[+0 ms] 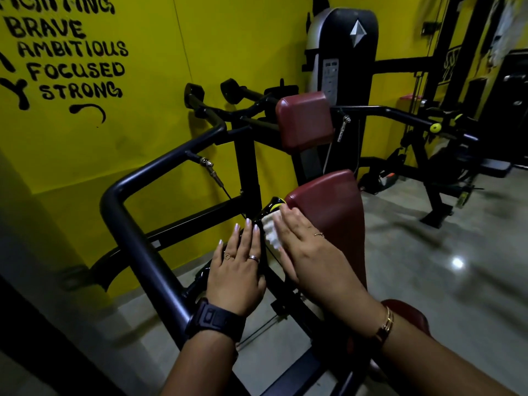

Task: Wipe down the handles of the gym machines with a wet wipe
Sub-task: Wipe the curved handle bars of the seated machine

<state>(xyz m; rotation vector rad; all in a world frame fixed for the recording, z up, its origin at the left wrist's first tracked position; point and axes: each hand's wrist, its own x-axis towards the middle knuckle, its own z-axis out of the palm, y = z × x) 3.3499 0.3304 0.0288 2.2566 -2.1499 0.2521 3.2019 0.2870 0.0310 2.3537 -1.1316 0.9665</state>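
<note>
A black gym machine with dark red pads fills the middle of the view. My left hand (239, 264) lies flat, fingers straight, on a glossy black part of the frame (270, 206) beside the chest pad (331, 212). My right hand (303, 247) presses a white wet wipe (271, 232) against that same black part; its fingers lie straight over the wipe, which shows between my two hands. A thick black tubular handle bar (137, 224) runs in front of my left wrist. Two more black grips (194, 94) stand up at the far end of the machine.
A yellow wall (228, 38) with black lettering stands close behind the machine. The weight-stack tower (343, 52) rises at the back. Another black machine (445, 144) stands to the right on the grey polished floor (428, 267). A second red pad (303, 118) sits higher up.
</note>
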